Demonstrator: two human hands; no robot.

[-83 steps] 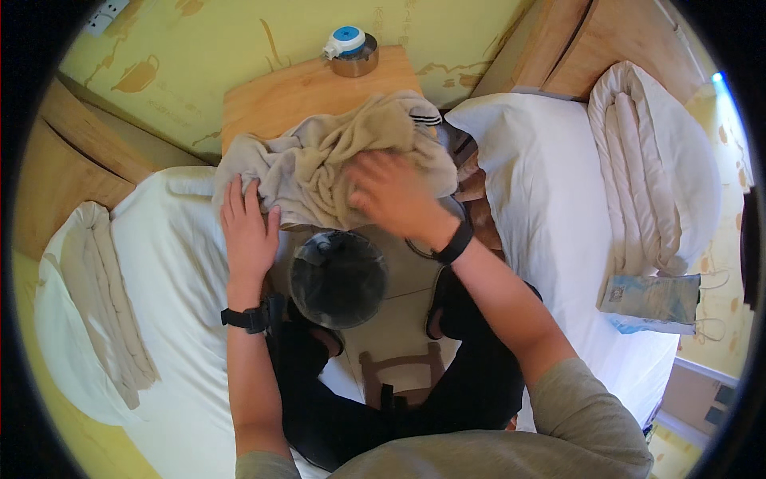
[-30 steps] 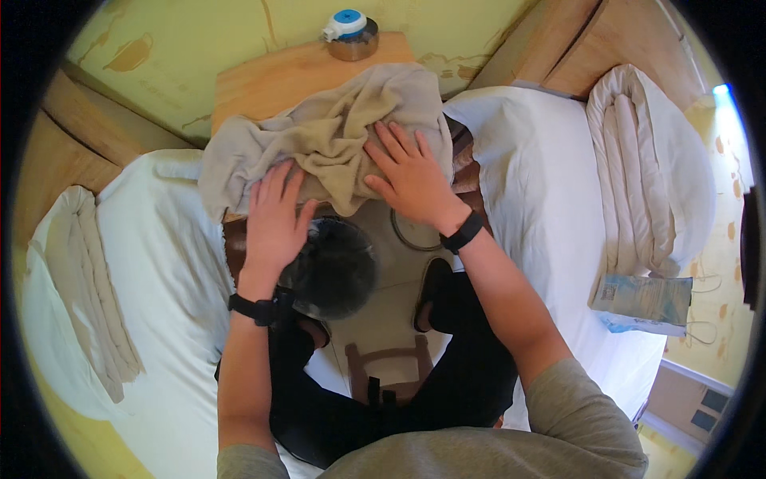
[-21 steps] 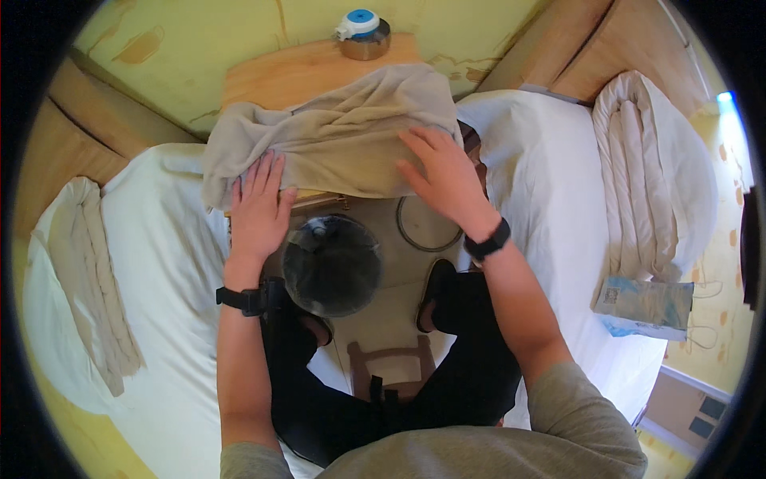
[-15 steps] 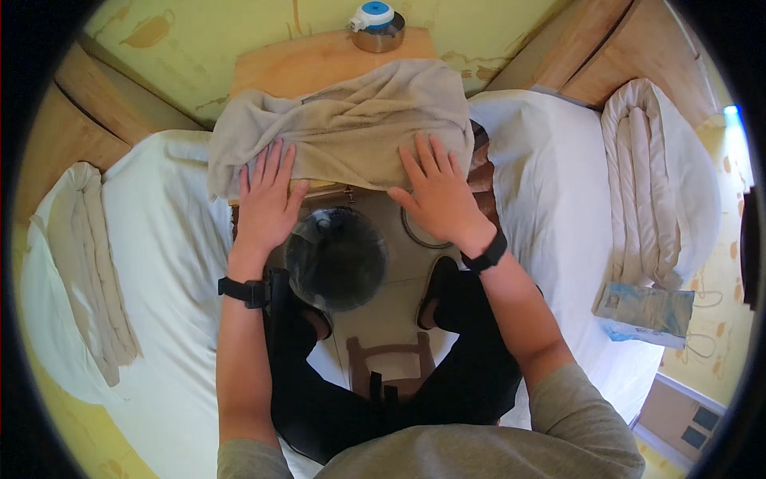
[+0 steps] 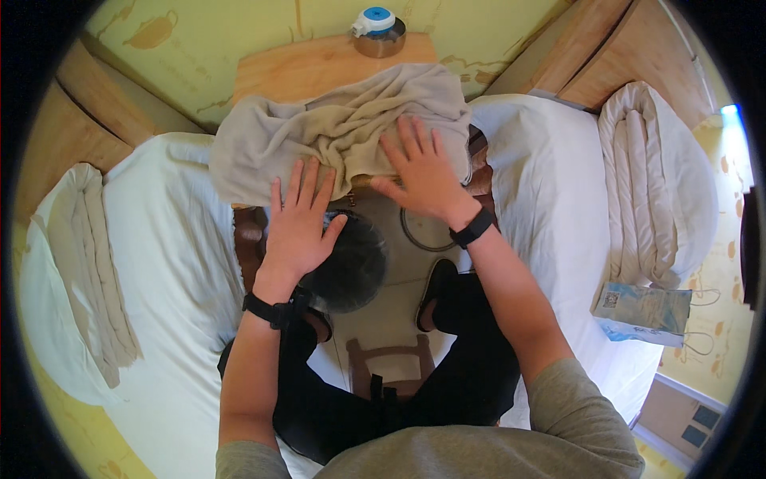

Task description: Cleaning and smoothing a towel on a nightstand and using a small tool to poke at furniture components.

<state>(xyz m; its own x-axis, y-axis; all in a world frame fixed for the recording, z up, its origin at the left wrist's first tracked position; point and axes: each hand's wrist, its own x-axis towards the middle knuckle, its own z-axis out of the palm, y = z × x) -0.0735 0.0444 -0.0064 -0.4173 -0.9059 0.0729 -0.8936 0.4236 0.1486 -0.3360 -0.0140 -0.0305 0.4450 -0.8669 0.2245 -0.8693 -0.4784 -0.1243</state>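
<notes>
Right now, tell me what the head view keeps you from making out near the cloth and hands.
In the head view:
- Table: most of its near part, covered by the cloth.
- Bin: its left side, hidden by the left hand and wrist; its contents, too dark.
- Ring on the floor: its upper part, behind the right hand.

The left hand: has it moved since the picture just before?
Yes: the left hand shifted right, now overlapping the left side of the trash bin.
</notes>
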